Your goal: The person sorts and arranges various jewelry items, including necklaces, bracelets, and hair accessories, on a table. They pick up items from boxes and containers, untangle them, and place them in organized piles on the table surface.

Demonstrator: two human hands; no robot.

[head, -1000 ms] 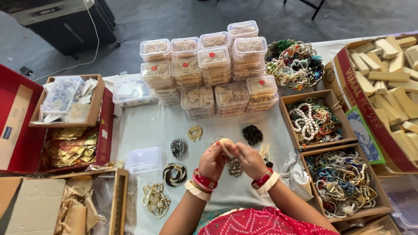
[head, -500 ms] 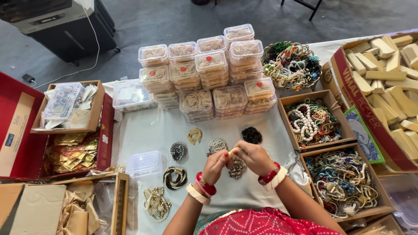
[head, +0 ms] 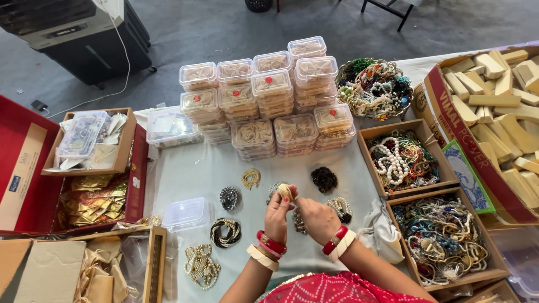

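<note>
A: Bracelet (head: 286, 191), a pale gold beaded one, sits at the fingertips of the left hand (head: 278, 216), lifted above the grey cloth (head: 191, 174) near the middle of the table.

B: How are the fingers set?

A: The left hand's thumb and forefingers are pinched on the bracelet from below. The right hand (head: 316, 217) is curled close beside it, its fingertips meeting the left's at the bracelet; whether it grips the beads or only steadies them I cannot tell.

B: What lies closest around the hands?

A: Loose bracelets spread flat on the cloth, seemingly so each can be seen singly: a black and white one (head: 225, 232) at nine o'clock, a pearl cluster (head: 201, 266) at seven o'clock, a silver one (head: 229, 198) at ten o'clock, a dark one (head: 324, 179) at one o'clock. An empty clear box (head: 186, 214) lies at nine o'clock, a bit further out.

B: And beyond?

A: At three o'clock two cardboard trays (head: 435, 224) hold tangled necklaces. At twelve o'clock stand stacked clear boxes (head: 264, 101) with lids on, packed with jewellery. At one o'clock, further back, a basket of beads (head: 373, 88). A red box (head: 33, 168) is at nine o'clock, far off.
</note>
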